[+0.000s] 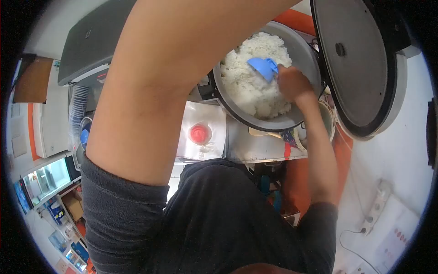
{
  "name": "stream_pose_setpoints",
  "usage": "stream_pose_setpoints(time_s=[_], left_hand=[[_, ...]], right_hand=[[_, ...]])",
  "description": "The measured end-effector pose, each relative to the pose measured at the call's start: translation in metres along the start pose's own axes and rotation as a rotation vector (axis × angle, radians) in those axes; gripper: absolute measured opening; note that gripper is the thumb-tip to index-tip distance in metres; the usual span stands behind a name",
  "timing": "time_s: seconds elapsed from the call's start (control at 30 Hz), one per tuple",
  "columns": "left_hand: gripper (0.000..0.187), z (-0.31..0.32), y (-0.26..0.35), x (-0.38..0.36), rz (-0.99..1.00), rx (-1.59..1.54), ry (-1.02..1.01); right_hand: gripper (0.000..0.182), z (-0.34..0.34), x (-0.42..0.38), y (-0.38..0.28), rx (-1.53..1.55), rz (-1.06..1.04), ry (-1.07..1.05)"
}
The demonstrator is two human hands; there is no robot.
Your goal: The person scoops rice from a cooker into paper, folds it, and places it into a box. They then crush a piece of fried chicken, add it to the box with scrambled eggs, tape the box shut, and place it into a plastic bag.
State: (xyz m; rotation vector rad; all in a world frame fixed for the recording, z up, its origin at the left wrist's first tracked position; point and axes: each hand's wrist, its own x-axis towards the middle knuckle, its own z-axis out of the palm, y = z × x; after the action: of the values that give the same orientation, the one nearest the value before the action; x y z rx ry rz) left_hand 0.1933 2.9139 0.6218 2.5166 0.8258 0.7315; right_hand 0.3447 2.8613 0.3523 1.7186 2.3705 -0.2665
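My right hand [295, 84] is closed around the handle of a blue scoop [262, 68]. The scoop rests against the cooked white rice [255, 98] inside a large round rice cooker [306, 52]. Its lid [358, 59] stands raised on the right. My left arm [137, 100] bends across the upper left of the view and runs out at the top, so my left hand is out of sight. Left of and below the cooker, a round pink-red item [199, 134] lies on white paper [214, 116]; I cannot make out what it is.
A pale wooden utensil [264, 133] and a patterned cloth [289, 138] lie by the cooker's near rim. Stacked clear cups [78, 107] stand at the left beside a dark grey machine [93, 41]. A power strip [376, 208] hangs on the right wall.
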Motion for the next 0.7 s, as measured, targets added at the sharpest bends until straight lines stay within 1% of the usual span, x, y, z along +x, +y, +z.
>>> stream_pose_setpoints(time_s=[0.03, 0.07, 0.13, 0.17, 0.23, 0.3, 0.37, 0.4, 0.5, 0.53, 0.57, 0.63, 0.7], left_hand=[[0.042, 0.000, -0.001, -0.001, 0.006, -0.001, 0.003], [0.041, 0.000, -0.001, -0.002, 0.012, 0.001, 0.007], [0.041, 0.000, 0.000, -0.004, 0.026, -0.002, 0.010], [0.041, 0.002, 0.000, -0.004, 0.030, -0.004, 0.009], [0.041, 0.003, 0.001, -0.005, 0.034, -0.003, 0.009], [0.040, 0.005, 0.000, -0.006, 0.031, 0.001, 0.005], [0.040, 0.004, 0.001, -0.007, 0.028, 0.003, 0.007], [0.040, 0.005, 0.000, -0.008, 0.030, 0.007, 0.006], [0.040, 0.007, 0.006, -0.008, 0.037, 0.025, 0.009], [0.039, 0.007, 0.006, -0.009, 0.035, 0.024, 0.005], [0.039, 0.007, 0.005, -0.010, 0.031, 0.024, 0.002], [0.039, 0.008, 0.004, -0.011, 0.029, 0.032, -0.004], [0.039, 0.008, 0.004, -0.012, 0.033, 0.038, -0.001]], right_hand=[[0.022, 0.008, -0.001, 0.001, 0.028, -0.008, -0.057], [0.022, 0.016, -0.003, 0.000, 0.024, 0.007, -0.061], [0.023, 0.029, -0.009, -0.012, 0.111, -0.030, -0.221], [0.023, 0.029, -0.017, -0.019, 0.115, -0.016, -0.226], [0.027, 0.019, -0.038, -0.032, 0.208, -0.063, -0.199], [0.029, 0.002, -0.052, -0.031, 0.255, -0.055, -0.187], [0.029, -0.006, -0.059, -0.018, 0.357, -0.258, -0.193], [0.028, 0.003, -0.050, -0.015, 0.419, -0.212, -0.295], [0.031, 0.014, -0.046, -0.035, 0.340, -0.136, -0.277], [0.032, 0.022, -0.051, -0.030, 0.440, -0.073, -0.266], [0.032, 0.021, -0.052, -0.018, 0.447, -0.074, -0.263], [0.033, 0.014, -0.051, 0.010, 0.505, -0.296, -0.290], [0.035, -0.003, -0.045, 0.014, 0.519, -0.279, -0.314]])
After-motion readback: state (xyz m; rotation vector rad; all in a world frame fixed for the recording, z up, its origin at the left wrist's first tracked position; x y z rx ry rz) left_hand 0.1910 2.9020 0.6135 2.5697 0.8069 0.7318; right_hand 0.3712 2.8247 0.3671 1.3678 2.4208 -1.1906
